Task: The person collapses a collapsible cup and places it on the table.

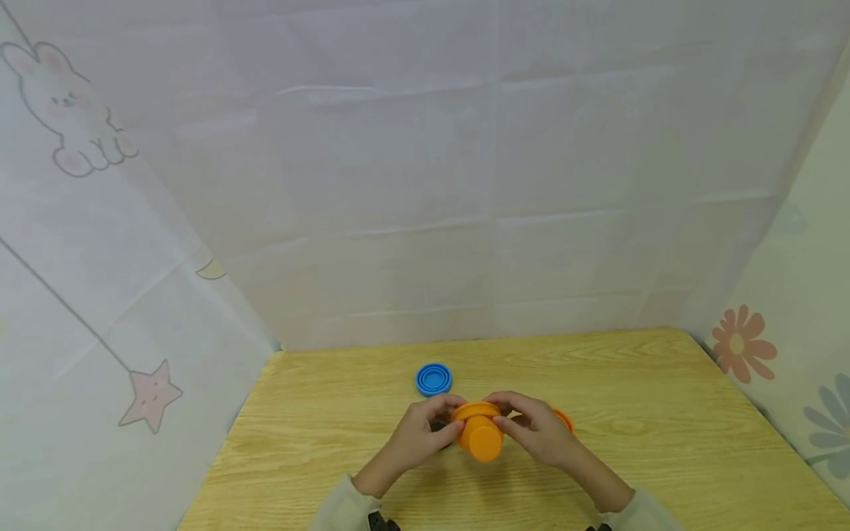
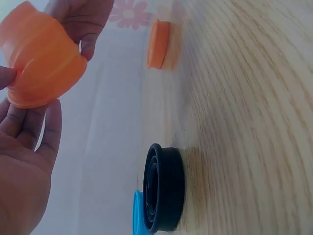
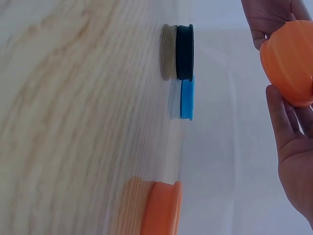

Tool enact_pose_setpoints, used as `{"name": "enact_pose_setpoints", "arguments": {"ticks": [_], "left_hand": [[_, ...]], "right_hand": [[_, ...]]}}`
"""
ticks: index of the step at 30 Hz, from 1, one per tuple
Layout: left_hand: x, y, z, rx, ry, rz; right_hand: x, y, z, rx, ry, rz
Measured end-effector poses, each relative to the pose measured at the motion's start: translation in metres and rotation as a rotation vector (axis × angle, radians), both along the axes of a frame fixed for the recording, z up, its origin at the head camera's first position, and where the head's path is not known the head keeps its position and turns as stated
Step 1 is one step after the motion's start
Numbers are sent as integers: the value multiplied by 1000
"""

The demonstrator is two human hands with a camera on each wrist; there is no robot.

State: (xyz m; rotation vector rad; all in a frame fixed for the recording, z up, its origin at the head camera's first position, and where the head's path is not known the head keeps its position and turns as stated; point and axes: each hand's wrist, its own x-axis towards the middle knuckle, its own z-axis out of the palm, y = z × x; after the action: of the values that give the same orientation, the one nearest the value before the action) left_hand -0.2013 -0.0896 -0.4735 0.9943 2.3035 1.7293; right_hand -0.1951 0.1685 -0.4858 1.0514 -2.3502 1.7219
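Between both hands, an orange collapsible cup (image 1: 485, 441) is held above the table, its narrow base tipped down toward the head camera. My left hand (image 1: 420, 434) grips the wide rim from the left, thumb on the near side and fingers behind. From the other side my right hand (image 1: 539, 431) pinches the same rim. Both wrist views show the cup's soft stepped wall (image 2: 41, 56) bulging partly extended. A black collapsed cup (image 2: 166, 190) lies on the table, mostly hidden behind the left hand in the head view.
A blue collapsed cup (image 1: 433, 380) lies beyond the left hand. Another orange collapsed piece (image 3: 162, 208) rests on the wooden table (image 1: 319, 413), partly behind the right hand in the head view. Patterned cloth walls (image 1: 398, 184) stand around the back and sides.
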Motion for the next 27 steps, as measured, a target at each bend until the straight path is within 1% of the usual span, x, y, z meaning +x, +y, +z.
{"name": "enact_pose_setpoints", "arguments": {"ticks": [4,7,9,11,13,17,21,24,27], "left_hand": [[-1,-2,0,52,-113,-68],[-1,-2,-1,85,-167,-101],[-1,-1,-2,106,-198,-112],[-1,-1,-2,120,-230,-121],[-1,-1,-2,124,-267,-127],[-3,-1,0,104,-322,-136],[-3,-1,1,81,-364,-145],[-2,0,2,66,-391,-156],[-2,0,3,54,-404,-165]], "right_hand": [[0,-3,-1,33,120,-67],[0,-4,-4,38,179,-105],[1,-5,-4,37,189,-117],[1,-5,-4,30,172,-113],[1,-6,-3,20,140,-102],[2,-4,-1,-5,41,-64],[2,-1,-1,-48,-121,-6],[2,1,0,-96,-245,53],[3,2,2,-125,-324,105]]}}
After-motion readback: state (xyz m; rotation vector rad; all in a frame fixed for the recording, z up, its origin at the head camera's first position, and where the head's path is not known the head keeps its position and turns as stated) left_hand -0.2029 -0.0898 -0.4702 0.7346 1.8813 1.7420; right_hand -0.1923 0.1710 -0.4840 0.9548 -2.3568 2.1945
